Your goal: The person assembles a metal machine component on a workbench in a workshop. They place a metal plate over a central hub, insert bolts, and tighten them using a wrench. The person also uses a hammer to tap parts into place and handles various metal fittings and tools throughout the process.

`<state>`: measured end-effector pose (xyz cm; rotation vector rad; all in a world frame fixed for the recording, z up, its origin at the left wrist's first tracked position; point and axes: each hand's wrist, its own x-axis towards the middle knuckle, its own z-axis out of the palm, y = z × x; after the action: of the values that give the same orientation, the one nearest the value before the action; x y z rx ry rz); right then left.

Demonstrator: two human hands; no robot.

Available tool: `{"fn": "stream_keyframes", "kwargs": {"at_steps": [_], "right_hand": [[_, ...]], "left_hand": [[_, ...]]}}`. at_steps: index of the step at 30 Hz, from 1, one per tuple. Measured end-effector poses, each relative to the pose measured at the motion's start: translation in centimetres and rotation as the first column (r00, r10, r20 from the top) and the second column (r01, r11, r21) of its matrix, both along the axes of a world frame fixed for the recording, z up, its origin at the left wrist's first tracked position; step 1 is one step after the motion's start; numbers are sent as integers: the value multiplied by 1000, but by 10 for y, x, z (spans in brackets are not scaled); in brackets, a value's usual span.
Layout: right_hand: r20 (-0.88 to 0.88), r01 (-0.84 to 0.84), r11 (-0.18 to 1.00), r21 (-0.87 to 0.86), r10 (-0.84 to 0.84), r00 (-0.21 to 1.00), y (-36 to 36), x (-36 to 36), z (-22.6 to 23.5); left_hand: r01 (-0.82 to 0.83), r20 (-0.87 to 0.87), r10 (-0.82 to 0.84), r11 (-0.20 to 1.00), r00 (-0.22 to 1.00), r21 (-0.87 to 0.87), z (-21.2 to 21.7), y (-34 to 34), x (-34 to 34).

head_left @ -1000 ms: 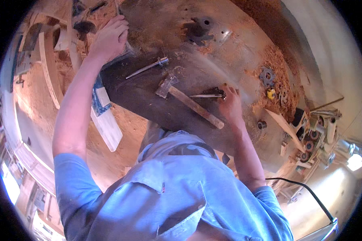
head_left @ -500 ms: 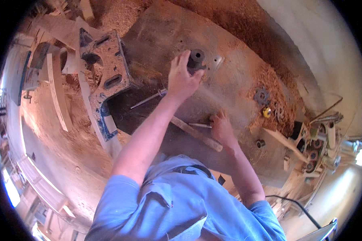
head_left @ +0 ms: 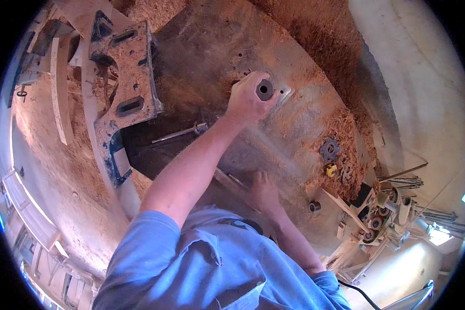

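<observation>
My left hand point(head_left: 245, 101) is wrapped around a dark metal cylinder point(head_left: 264, 90) with a round hole in its top, standing on the dusty metal table point(head_left: 201, 62). Beside the cylinder lies a light metal plate point(head_left: 284, 95). Nearer my body, my right hand point(head_left: 265, 194) is closed, slightly blurred, at the end of a thin metal rod point(head_left: 236, 181); the fingertips are partly hidden. A wooden stick point(head_left: 227, 181) lies alongside, partly covered by my left forearm. Left of that forearm rests a metal bar with a thicker head point(head_left: 180, 133).
A heavy slotted casting point(head_left: 132, 77) sits at the table's left. Toward the right are a toothed disc point(head_left: 329, 149), a yellow tape measure point(head_left: 331, 169), and a small dark ring point(head_left: 314, 206). Wood shavings point(head_left: 341, 124) pile along the far right edge. A wooden board point(head_left: 60, 93) stands at far left.
The view has shifted. My left hand has moved around the cylinder and grips it more fully. My right hand has come nearer my body and leftward, with the rod tilting differently.
</observation>
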<state>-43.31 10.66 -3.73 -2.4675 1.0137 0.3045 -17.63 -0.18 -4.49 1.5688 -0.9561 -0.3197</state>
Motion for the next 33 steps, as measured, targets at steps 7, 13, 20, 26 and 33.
{"fn": "stream_keyframes", "kwargs": {"at_steps": [7, 13, 20, 26, 33], "right_hand": [[-48, 490, 482, 727, -675, 736, -59, -17, -20], [275, 372, 449, 812, -857, 435, -125, 82, 66], [371, 253, 965, -72, -209, 905, -161, 159, 128], [389, -73, 934, -348, 215, 896, -160, 174, 137], [352, 48, 975, -219, 32, 936, -158, 183, 137]], "left_hand": [[-35, -3, 35, 998, 999, -56, -6, -7, -2], [-34, -39, 33, 999, 999, -18, -10, -8, -4], [-13, -60, 8, 996, 998, -86, -20, -8, 0], [-11, -117, -1, 995, 993, -101, -16, -6, -3], [-8, -98, 6, 1000, 995, -19, -14, -5, 1]]}}
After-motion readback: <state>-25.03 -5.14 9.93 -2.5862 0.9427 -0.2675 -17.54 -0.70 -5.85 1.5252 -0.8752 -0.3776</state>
